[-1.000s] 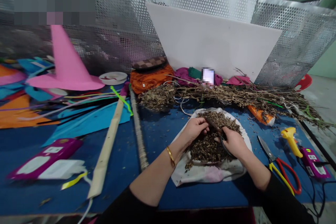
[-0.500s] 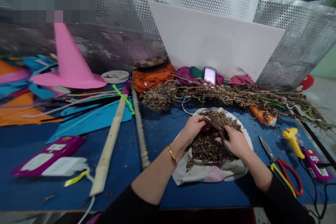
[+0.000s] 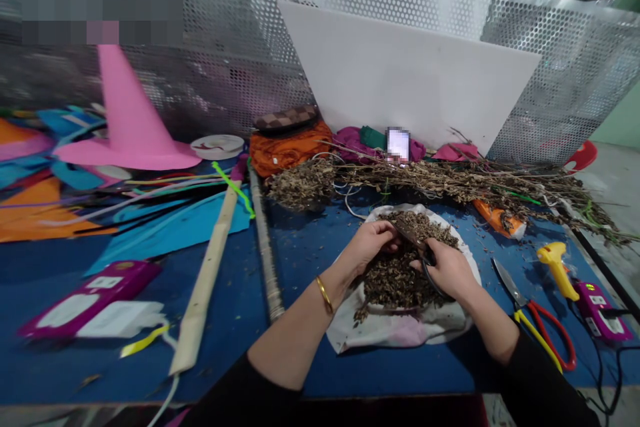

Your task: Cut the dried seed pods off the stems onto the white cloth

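Note:
Dry brown plant bits (image 3: 395, 287) are heaped on a white cloth (image 3: 345, 330) on the blue table. My right hand (image 3: 447, 269) is closed round the handles of dark scissors (image 3: 411, 235), whose blades point up and left over the heap. My left hand (image 3: 375, 242) is pinched near the blade tips, above the heap; what it holds is too small and dark to make out. A gold bangle (image 3: 324, 293) is on my left wrist.
Dry stalks (image 3: 450, 180) lie behind the cloth. Red-and-yellow-handled shears (image 3: 515, 290), a yellow glue gun (image 3: 557, 267) and a purple power strip (image 3: 603, 313) are at the right. Leftward are a wooden stick (image 3: 205, 287) and a pink hat (image 3: 127, 120).
The scissor blades have shifted slightly beside my left fingers. Both hands stay over the heap, and the whole view has moved very slightly.

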Tool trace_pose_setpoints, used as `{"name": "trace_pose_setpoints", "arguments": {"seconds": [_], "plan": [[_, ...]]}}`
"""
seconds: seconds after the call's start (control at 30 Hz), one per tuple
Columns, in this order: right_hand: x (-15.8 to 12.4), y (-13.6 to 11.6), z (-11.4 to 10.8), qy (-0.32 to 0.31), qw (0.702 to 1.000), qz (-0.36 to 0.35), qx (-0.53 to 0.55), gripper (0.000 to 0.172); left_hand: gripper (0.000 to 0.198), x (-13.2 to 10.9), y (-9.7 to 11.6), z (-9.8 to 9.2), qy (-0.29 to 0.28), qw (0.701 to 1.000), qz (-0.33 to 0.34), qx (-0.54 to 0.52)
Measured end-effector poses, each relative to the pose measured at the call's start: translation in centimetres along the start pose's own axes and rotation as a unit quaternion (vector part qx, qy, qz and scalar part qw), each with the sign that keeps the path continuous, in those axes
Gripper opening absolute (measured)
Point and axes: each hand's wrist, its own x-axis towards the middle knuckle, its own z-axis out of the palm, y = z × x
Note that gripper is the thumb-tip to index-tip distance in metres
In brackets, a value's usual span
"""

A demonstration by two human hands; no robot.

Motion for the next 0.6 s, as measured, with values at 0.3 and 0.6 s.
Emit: {"name": "trace_pose_setpoints", "arguments": {"seconds": [0.3, 0.6], "plan": [[-0.12, -0.07, 0.56, 0.009, 1.0, -0.008, 0.008, 0.039, 0.015, -0.22, 0.14, 0.56, -0.009, 1.0, 0.022, 0.012], [0.12, -0.11, 0.67, -0.022, 1.0, 0.0, -0.008, 0.021, 0.013, -0.13, 0.07, 0.52, -0.01, 1.0, 0.003, 0.013]]}}
